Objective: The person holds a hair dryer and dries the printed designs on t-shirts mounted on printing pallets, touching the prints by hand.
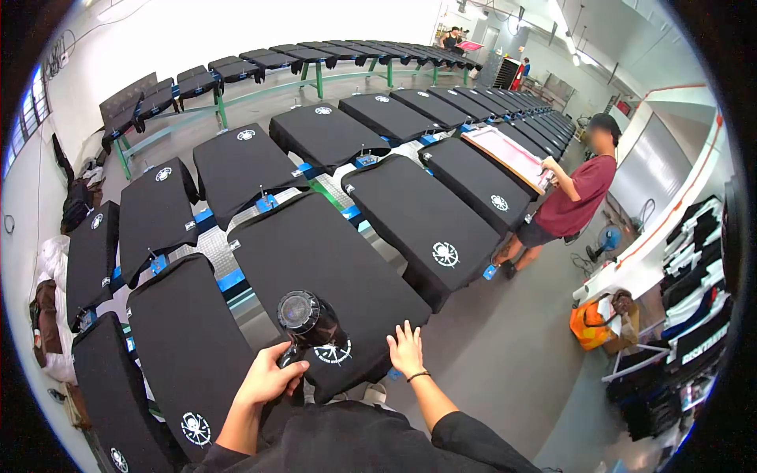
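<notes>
My left hand is closed round the handle of a black hair dryer. Its round vented rear faces up, over the white round print on a black T-shirt, and part of that print is hidden behind it. The shirt is stretched over a flat printing board. My right hand has its fingers spread and rests on the shirt's near edge, to the right of the print. It holds nothing. A dark band circles my right wrist.
More shirts on boards line both sides and a far row. A person in a maroon top handles a printing screen at the right. An orange bag, a blue fan and hanging clothes stand beyond the grey floor.
</notes>
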A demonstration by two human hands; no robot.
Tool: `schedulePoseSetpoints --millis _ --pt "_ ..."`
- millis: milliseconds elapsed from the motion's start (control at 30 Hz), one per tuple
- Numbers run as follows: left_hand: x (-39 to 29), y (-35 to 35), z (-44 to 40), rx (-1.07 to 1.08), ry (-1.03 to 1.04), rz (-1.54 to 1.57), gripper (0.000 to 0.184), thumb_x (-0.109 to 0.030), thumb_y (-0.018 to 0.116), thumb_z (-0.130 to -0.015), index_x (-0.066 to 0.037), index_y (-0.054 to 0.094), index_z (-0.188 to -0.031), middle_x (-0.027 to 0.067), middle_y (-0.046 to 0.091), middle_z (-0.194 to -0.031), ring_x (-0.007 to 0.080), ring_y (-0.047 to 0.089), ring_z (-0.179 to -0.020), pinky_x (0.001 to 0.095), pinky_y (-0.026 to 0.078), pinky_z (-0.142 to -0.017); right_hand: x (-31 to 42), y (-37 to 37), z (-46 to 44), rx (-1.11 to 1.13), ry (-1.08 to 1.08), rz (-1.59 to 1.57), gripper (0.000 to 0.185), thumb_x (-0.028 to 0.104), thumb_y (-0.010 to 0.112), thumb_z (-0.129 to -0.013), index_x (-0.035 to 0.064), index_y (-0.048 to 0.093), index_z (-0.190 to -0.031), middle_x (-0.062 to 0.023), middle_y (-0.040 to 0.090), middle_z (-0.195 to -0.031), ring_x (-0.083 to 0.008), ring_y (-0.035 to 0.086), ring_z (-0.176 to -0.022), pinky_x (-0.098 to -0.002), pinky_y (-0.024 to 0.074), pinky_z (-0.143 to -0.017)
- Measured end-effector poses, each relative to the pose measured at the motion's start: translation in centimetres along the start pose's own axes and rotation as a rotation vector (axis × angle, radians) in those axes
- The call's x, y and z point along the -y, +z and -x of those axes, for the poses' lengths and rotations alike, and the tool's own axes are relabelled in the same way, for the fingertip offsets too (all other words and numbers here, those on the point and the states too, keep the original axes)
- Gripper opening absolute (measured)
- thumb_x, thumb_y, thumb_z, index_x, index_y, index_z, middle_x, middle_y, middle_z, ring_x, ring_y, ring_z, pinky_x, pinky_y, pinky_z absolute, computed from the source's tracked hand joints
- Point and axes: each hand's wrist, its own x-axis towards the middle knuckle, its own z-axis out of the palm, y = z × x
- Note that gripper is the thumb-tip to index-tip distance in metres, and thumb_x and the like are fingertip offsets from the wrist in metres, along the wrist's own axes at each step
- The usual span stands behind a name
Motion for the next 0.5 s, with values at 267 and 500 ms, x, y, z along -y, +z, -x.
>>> schedulePoseSetpoints --millis 267,500 --pt "-1.1 0.1 0.2 -0.038 0.071 -0.060 0.019 -0.010 0.070 -0.087 0.002 0.061 -0.100 0.0010 0.057 -0.063 0.0084 0.054 -0.050 0.0247 0.043 -0.045 0.5 -0.1 0.1 0.003 0.009 -0.027 0.058 0.046 0.046 -0.100 0.0064 0.051 -0.142 -0.0178 0.029 -0.159 -0.0536 0.024 -0.142 -0.0601 0.0265 -0.114" --pt "-0.8 -0.3 0.3 0.083 0.028 -0.035 0.024 -0.008 0.069 -0.087 0.002 0.061 -0.107 0.0016 0.058 -0.066 0.0106 0.054 -0.052 0.0275 0.044 -0.046 2.8 -3.8 -2.3 -0.396 -0.236 -0.227 0.029 0.028 0.056 -0.098 0.0068 0.070 -0.112 -0.0119 0.066 -0.123 -0.0346 0.055 -0.122 -0.0464 0.0386 -0.106"
